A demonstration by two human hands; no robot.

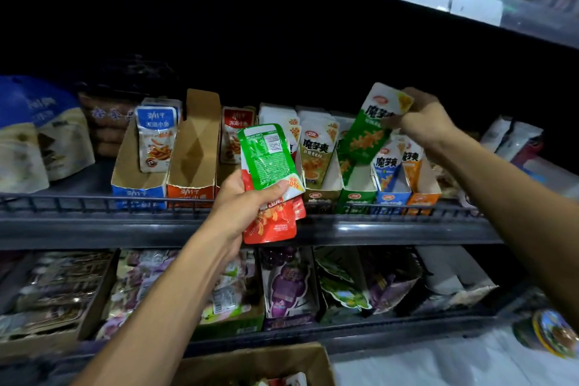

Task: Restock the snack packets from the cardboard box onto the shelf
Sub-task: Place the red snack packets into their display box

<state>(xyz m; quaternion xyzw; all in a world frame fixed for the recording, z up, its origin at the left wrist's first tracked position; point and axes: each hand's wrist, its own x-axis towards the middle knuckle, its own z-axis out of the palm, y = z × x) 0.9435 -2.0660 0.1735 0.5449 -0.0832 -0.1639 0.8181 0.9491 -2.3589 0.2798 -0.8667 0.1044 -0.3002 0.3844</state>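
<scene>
My left hand [247, 200] grips a small stack of snack packets in front of the middle shelf [94, 230]: a green packet [269, 157] on top, back side up, with red packets [271, 222] under it. My right hand [423, 117] pinches the top of a green packet [369, 125], tilted above the green display tray [357, 196] on the same shelf. The cardboard box [260, 363] sits at the bottom edge, below my left arm, mostly cut off.
Display trays line the shelf: blue [138, 194], an empty orange one [191, 188], olive [322, 194], blue [393, 197] and orange [423, 199] at the right. Large bags [37, 135] stand at far left. A wire rail fronts the shelf; a lower shelf holds purple and green packets.
</scene>
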